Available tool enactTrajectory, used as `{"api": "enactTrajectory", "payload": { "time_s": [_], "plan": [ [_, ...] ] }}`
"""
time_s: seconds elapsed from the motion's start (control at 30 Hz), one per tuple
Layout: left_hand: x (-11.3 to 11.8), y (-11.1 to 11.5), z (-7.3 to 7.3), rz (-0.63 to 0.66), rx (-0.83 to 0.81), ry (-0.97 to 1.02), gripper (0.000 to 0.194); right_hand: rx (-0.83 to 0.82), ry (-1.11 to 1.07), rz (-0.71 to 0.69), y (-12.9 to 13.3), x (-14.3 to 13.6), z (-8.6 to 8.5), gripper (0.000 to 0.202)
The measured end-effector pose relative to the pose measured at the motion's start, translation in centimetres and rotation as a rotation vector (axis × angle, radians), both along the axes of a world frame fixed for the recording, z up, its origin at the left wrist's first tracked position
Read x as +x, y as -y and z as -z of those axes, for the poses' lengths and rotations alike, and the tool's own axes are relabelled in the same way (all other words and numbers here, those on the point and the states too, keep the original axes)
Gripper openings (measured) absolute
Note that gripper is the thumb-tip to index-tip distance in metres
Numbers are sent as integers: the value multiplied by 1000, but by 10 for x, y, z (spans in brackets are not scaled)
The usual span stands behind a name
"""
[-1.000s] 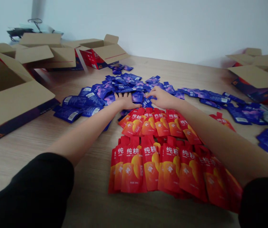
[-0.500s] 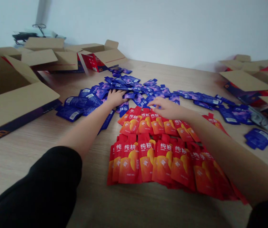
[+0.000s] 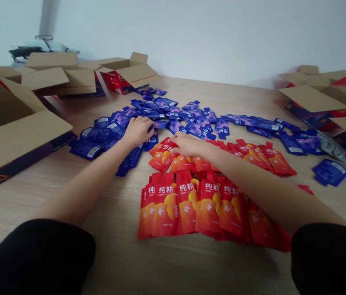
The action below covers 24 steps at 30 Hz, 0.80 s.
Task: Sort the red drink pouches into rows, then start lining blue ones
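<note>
My left hand lies on the pile of blue spouted pouches, its fingers bent over them and the thumb apart. To its right, my right hand reaches leftward across the back row of red pouches. Its fingertips touch or hover over the leftmost red pouches, fingers and thumb apart. A front row of overlapping red pouches with orange fruit pictures lies below, partly hidden by my right forearm. More blue pouches lie left of my left hand.
Open cardboard boxes stand along the left, with another box at the back. On the right are more open boxes. A line of blue pouches runs toward them, and one blue pouch lies apart on the wooden table.
My right hand has moved left along the back red row, uncovering pouches to its right. My left hand has shifted slightly left and nearer, its fingers more bent.
</note>
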State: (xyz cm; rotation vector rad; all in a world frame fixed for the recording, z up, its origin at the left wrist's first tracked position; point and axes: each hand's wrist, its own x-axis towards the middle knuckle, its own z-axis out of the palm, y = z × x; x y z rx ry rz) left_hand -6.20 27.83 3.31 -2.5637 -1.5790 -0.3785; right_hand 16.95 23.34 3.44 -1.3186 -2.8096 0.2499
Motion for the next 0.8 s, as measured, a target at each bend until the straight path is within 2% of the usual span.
{"api": "enactTrajectory", "payload": {
  "time_s": [0.07, 0.17, 0.23, 0.33, 0.43, 0.6, 0.8],
  "plan": [
    [3, 22, -6, 180, -50, 83, 44, -30, 9, 45, -6, 4, -3, 41],
    [9, 52, -12, 454, -274, 126, 58, -19, -53, 49, -5, 19, -17, 53],
    [13, 67, -12, 510, -421, 54, 66, -3, -87, 31, 4, 37, -27, 61],
    [21, 81, -8, 449, -506, -79, 67, -35, -61, 20, 27, 67, -31, 76],
    [32, 87, -2, 392, -463, -135, 63, -116, 8, 45, 48, 84, -21, 82],
    [46, 88, 5, 335, -402, -155, 63, -131, 56, 80, 56, 83, 1, 76],
    [51, 86, 5, 285, -449, -162, 77, -43, 30, 76, 52, 83, 7, 72]
  ]
}}
